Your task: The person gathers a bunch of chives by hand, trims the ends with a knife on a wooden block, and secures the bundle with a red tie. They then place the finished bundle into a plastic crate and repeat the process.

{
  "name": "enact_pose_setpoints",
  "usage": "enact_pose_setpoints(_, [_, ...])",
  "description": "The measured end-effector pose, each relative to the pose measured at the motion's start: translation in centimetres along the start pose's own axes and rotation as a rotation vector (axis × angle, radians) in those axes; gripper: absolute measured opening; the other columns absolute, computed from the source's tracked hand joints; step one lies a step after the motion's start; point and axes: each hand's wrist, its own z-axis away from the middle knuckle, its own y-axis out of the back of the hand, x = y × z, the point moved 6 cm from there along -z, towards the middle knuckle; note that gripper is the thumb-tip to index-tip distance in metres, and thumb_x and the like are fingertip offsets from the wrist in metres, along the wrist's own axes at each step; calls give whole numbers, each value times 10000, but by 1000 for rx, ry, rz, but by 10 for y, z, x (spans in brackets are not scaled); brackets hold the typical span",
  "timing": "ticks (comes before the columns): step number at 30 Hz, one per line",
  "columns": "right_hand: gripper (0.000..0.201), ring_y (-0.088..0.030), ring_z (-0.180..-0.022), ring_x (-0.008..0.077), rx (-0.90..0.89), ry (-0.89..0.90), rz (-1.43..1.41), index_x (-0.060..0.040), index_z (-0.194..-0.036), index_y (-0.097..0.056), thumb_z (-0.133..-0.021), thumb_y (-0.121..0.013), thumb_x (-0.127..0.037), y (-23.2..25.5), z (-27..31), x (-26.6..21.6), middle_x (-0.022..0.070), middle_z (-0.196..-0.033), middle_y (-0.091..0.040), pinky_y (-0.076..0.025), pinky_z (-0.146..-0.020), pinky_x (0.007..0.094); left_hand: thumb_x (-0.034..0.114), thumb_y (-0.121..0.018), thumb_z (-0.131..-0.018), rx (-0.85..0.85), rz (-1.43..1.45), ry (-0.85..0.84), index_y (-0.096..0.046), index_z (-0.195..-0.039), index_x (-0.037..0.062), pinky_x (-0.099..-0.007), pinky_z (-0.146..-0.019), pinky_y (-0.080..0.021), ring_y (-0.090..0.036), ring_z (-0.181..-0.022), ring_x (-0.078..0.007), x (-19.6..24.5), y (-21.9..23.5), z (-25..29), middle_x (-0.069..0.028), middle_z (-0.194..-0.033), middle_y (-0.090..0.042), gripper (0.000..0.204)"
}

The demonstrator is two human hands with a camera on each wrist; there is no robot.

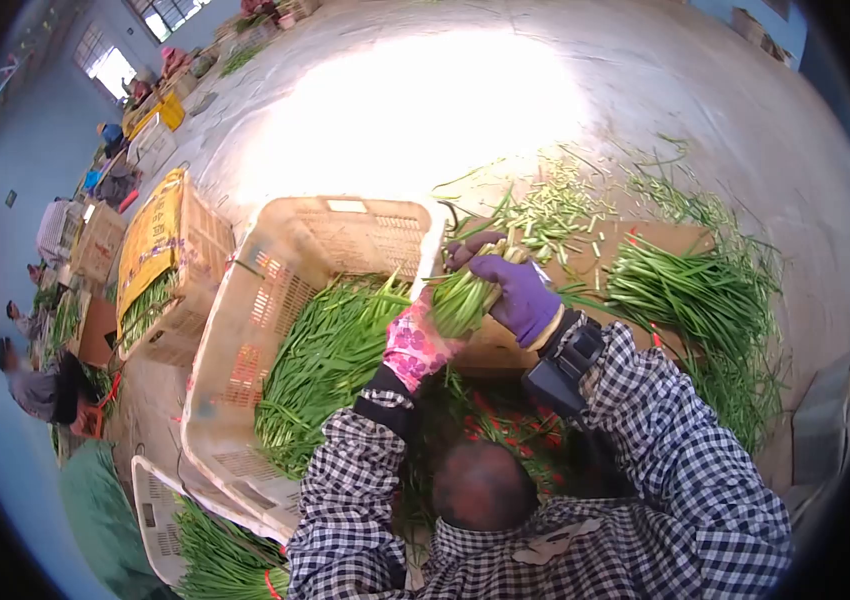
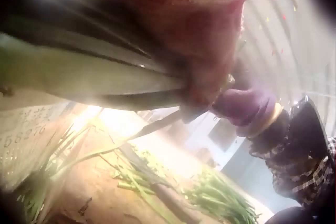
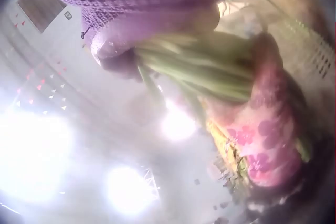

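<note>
Both gloved hands hold one bunch of long green stalks (image 1: 465,302), pale at the cut ends, in front of the crate. My left hand (image 1: 419,345), in a pink floral glove, grips its leafy part, as the right wrist view shows with the left glove (image 3: 265,129) wrapped round the stalks. My right hand (image 1: 523,297), in a purple glove, closes round the pale end; its purple glove (image 2: 244,109) also shows in the left wrist view. Beside the left forearm, more greens (image 1: 330,350) fill the perforated plastic crate (image 1: 200,400).
On a brown board (image 1: 670,238) to the right lies a heap of greens (image 1: 680,290), with cut stalk pieces (image 1: 555,215) scattered at its far left. A second crate (image 1: 150,500) of greens stands at lower left. Along the left wall, several people sit among crates.
</note>
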Motion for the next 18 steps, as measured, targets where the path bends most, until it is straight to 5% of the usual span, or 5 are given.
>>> enact_pose_setpoints(3, [298, -525, -1052, 223, 87, -302, -25, -44, -1102, -514, -805, -539, -29, 40, 11, 16, 104, -1061, -567, -448, -903, 351, 391, -734, -614, 77, -447, 123, -385, -1296, 80, -358, -725, -505, -629, -861, -282, -17, 6, -2, -165, -951, -638, 827])
enact_pose_setpoints(5, [427, -542, -1035, 291, -76, 420, 1154, -26, -1200, -471, -800, -581, -126, 89, 23, -3, 134, -1123, -557, -450, -883, 358, 366, -733, -624, 66, -542, 143, -379, -1296, 76, -372, -753, -495, -618, -881, -310, 12, 5, -4, -187, -930, -638, 813])
enact_pose_setpoints(8, [510, -543, -1012, 350, 268, -327, 822, -16, -1188, -478, -747, -618, -229, 127, 47, -38, 185, -1125, -548, -446, -868, 390, 384, -734, -627, 25, -821, 366, -393, -1291, 79, -381, -807, -473, -618, -895, -312, 65, 4, -4, -177, -950, -640, 806])
enact_pose_setpoints(10, [572, -556, -999, 341, -184, -661, 1384, 0, -1091, -533, -679, -678, -370, 124, 72, -21, 192, -1069, -575, -448, -847, 416, 398, -720, -639, -31, -864, 412, -401, -1292, 67, -370, -829, -469, -605, -949, -300, 72, -5, -10, -176, -1019, -624, 798])
enact_pose_setpoints(18, [531, -564, -888, 392, -59, -566, 1582, -19, -1180, -448, -721, -575, -254, 172, 71, 37, 229, -1021, -545, -455, -787, 445, 302, -652, -707, -224, -1002, 555, -462, -1246, 75, -399, -844, -469, -593, -993, -305, 50, -63, -13, -174, -1065, -609, 614])
